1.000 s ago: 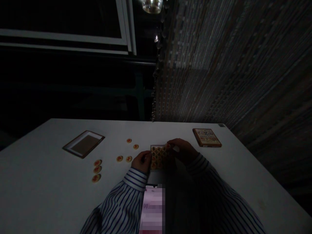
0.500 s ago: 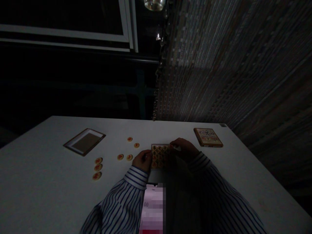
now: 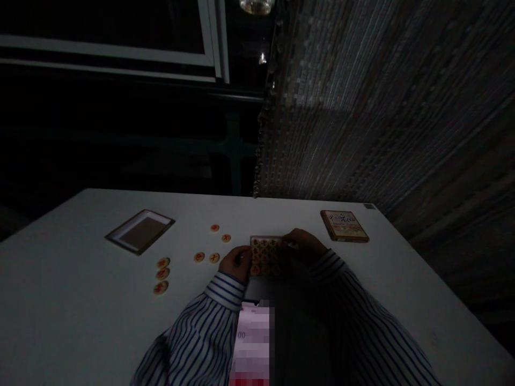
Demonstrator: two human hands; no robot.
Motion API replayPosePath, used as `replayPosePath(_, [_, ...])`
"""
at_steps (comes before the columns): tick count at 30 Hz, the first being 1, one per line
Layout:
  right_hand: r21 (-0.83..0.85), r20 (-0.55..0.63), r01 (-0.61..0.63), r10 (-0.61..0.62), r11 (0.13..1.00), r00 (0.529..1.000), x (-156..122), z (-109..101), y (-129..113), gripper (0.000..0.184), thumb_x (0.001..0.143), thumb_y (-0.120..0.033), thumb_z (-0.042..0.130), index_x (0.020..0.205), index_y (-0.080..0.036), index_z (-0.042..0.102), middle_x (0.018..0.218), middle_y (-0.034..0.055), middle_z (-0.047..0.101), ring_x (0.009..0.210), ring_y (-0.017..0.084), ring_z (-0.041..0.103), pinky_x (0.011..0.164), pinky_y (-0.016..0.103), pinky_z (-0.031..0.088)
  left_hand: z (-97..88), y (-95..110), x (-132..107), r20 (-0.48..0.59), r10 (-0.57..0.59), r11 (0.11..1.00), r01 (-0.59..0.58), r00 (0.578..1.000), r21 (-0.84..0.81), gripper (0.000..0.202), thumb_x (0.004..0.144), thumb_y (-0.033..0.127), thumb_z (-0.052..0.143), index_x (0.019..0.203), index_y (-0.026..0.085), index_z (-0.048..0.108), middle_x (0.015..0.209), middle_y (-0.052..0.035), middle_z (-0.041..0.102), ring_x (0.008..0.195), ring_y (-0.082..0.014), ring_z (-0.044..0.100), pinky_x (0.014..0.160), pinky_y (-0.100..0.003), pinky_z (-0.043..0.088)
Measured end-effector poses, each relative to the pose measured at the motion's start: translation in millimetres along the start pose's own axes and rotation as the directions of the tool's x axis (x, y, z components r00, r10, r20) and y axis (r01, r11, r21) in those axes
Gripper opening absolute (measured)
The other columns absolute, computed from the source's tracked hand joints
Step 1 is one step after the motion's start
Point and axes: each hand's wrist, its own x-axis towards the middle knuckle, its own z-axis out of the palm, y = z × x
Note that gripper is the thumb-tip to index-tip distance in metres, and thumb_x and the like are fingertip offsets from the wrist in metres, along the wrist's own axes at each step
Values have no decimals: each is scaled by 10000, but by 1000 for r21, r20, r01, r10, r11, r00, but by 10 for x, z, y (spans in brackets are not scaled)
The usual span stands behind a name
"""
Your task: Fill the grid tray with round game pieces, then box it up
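Observation:
A small box packed with rows of round Chinese chess pieces lies in front of me. My left hand is closed on its left edge. At the box's upper right, my right hand has its fingers pinched together over the pieces; whatever is between them is too dark to make out. That hand and its shadow hide the right part of the box. Left of the box lie loose round pieces with red characters, among them one piece near my left hand and a group with another piece.
An open shallow tray-like lid rests at the table's left. A closed printed box sits at the right rear. A lit phone screen shows close to me. Beyond the white table hangs a string curtain.
The view has shifted very slightly. My right fingers have moved a little at the box's upper right corner; my left hand keeps its grip. The loose pieces stay where they were.

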Motion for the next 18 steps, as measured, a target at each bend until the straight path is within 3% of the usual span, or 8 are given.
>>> replayPosePath(18, [30, 103, -29, 26, 999, 994, 8, 71, 75, 233, 695, -226, 521, 906, -182, 612, 817, 67, 579, 729, 149, 520, 630, 241, 386, -1, 13, -19, -1, 13, 1000, -13, 1000, -17, 286, 630, 355, 504, 782, 142, 619, 697, -51, 636, 650, -159, 584, 638, -284, 472])
